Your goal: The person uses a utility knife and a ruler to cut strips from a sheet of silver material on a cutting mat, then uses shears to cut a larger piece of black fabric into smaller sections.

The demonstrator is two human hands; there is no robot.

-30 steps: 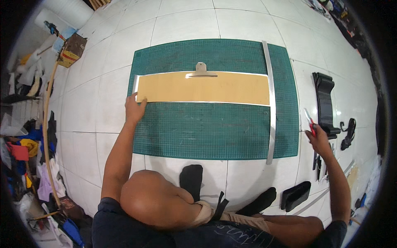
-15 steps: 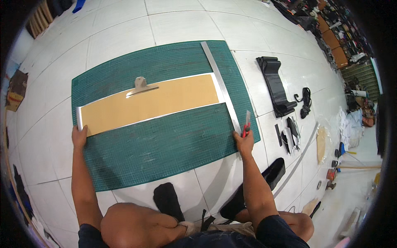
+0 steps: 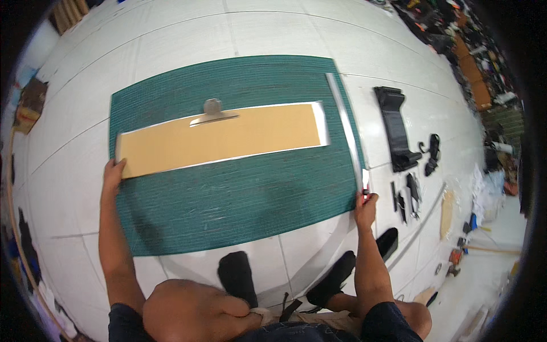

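Observation:
A long tan template board (image 3: 268,127) lies over a slightly larger white sheet (image 3: 323,122) on a green cutting mat (image 3: 239,199). A metal bulldog clip (image 3: 213,108) grips its far edge. At the near left corner, my left hand (image 3: 114,172) pinches the board and sheet, thumb on top. My right hand (image 3: 366,211), at the mat's near right edge, is closed round a red utility knife (image 3: 365,192), blade pointing away from me, together with the near end of a long metal ruler (image 3: 345,122). The ruler sits to the right of the sheet, apart from it.
Right of the mat, a folded black strip (image 3: 392,128), a coiled black cord (image 3: 433,155) and black and white scraps (image 3: 411,196) rest on the white tiled floor (image 3: 188,28). My black-socked feet (image 3: 236,277) are just nearer than the mat. Clutter piles up at the far right.
My right hand has moved the ruler and knife rightward, off the sheet's right end. My left hand stays at the board's left corner. The whole view has shifted a little.

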